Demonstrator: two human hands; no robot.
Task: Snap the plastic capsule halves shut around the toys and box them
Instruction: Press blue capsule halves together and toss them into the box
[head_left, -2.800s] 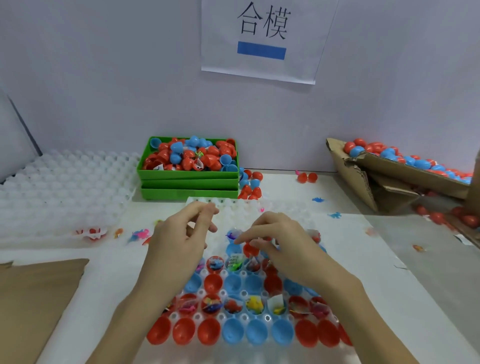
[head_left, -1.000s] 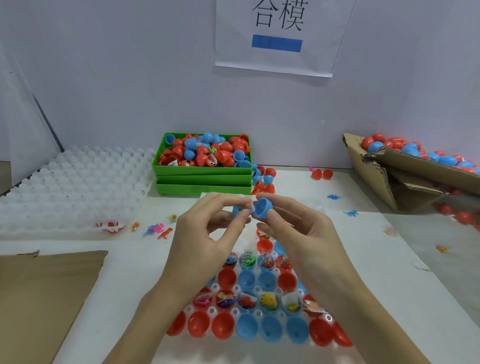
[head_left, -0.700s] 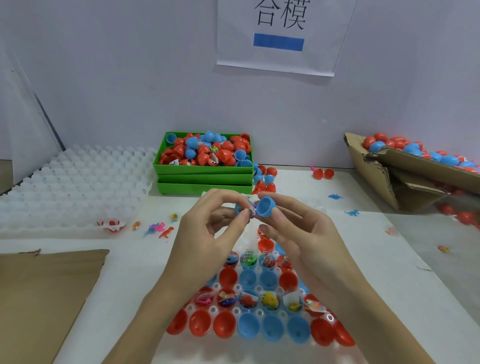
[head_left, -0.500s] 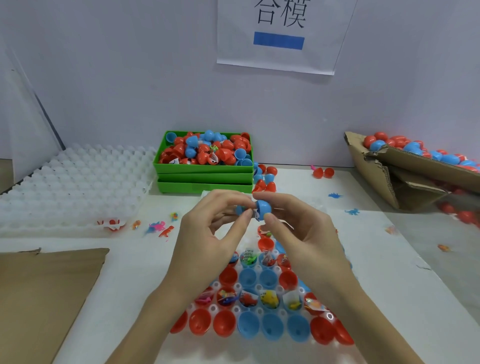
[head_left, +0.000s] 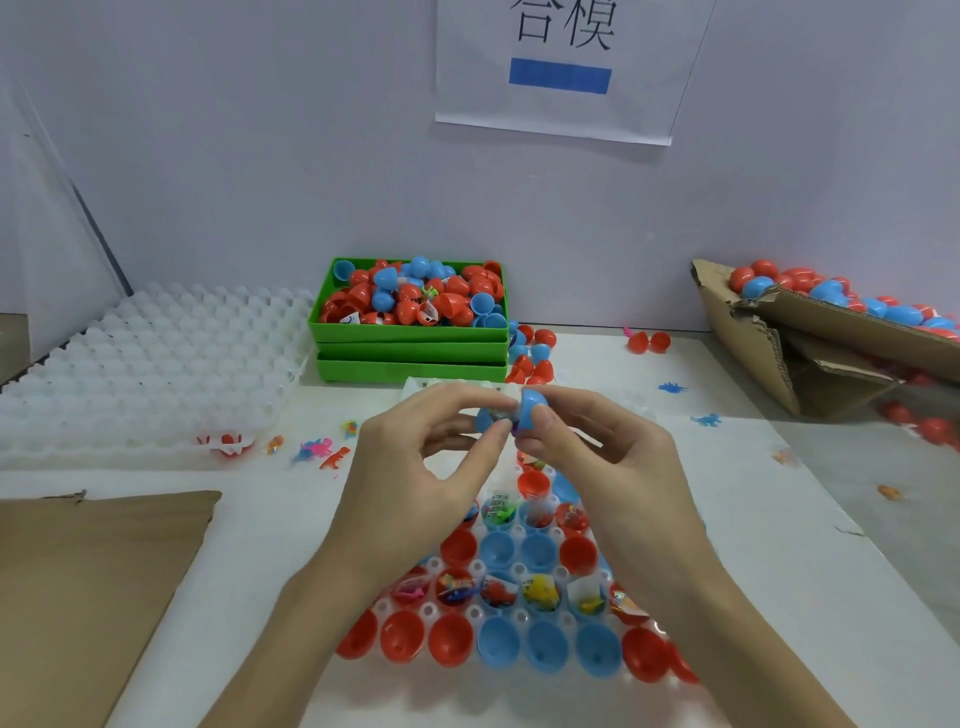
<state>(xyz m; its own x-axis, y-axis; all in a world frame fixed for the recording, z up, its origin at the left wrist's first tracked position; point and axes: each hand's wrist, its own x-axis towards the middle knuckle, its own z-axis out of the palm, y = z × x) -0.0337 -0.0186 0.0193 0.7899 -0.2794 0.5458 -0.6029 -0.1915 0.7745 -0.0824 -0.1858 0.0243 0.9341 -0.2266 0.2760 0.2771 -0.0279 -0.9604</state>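
the white table (head_left: 779, 545) carries, from the biggest thing down, an empty white cell tray (head_left: 145, 364) at the left, a torn cardboard box (head_left: 769, 332) of closed capsules at the right, a stack of green bins (head_left: 410, 358) heaped with loose halves at the back, and the working tray (head_left: 519, 613) nearest the person, its cells holding red and blue halves, some with toys in them. above that tray the left hand (head_left: 410, 467) and the right hand (head_left: 613, 462) meet at one blue capsule (head_left: 511, 410), held in the air between the fingertips. the left thumb and forefinger pinch the left half, mostly hidden; the right thumb and forefinger pinch the right blue half (head_left: 532, 405), whose dome points right. the capsule's long axis runs left to right, straight from one hand to the other, and a sliver of toy or wrapper shows at the seam, so the halves look not quite seated. judging by this, the closing push must go along that axis, each hand toward the other; a skewed squeeze could trap the wrapper. the cardboard box lies well off on the right hand's side.
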